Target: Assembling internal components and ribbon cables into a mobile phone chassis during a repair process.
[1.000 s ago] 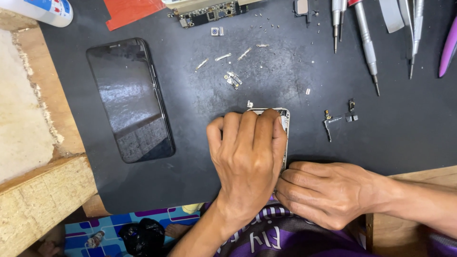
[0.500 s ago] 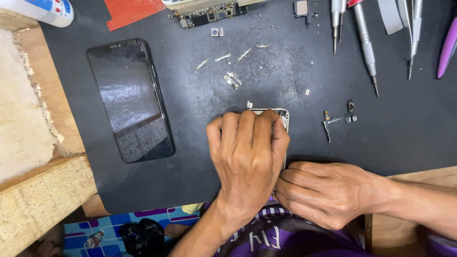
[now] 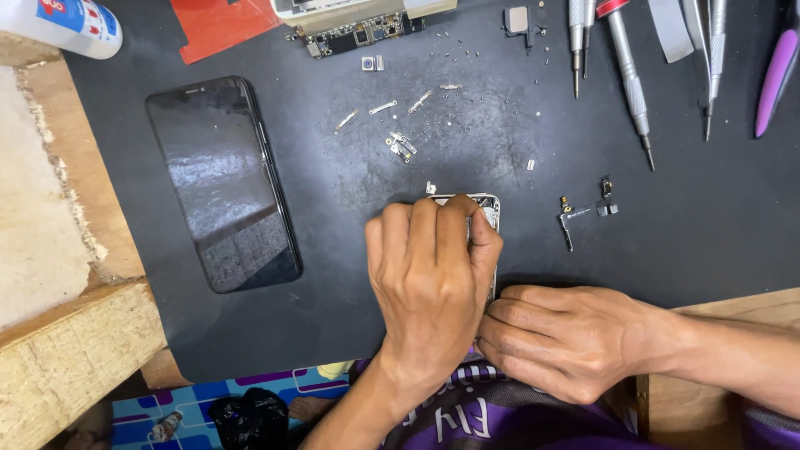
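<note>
My left hand (image 3: 431, 282) lies palm down over a silver phone frame (image 3: 487, 206) on the black work mat (image 3: 500, 142), fingers curled over its top edge; only the frame's upper right corner shows. My right hand (image 3: 560, 337) is bunched against the frame's lower right side, fingertips touching it; what the fingertips pinch is hidden. A black phone screen (image 3: 223, 183) lies face up to the left.
Small screws and metal brackets (image 3: 400, 146) are scattered above the hands. A small flex part (image 3: 583, 212) lies to the right. Screwdrivers (image 3: 625, 71), tweezers and a purple tool (image 3: 777, 71) line the top right. A circuit board (image 3: 354, 35), red sheet and white bottle (image 3: 62, 25) sit along the top.
</note>
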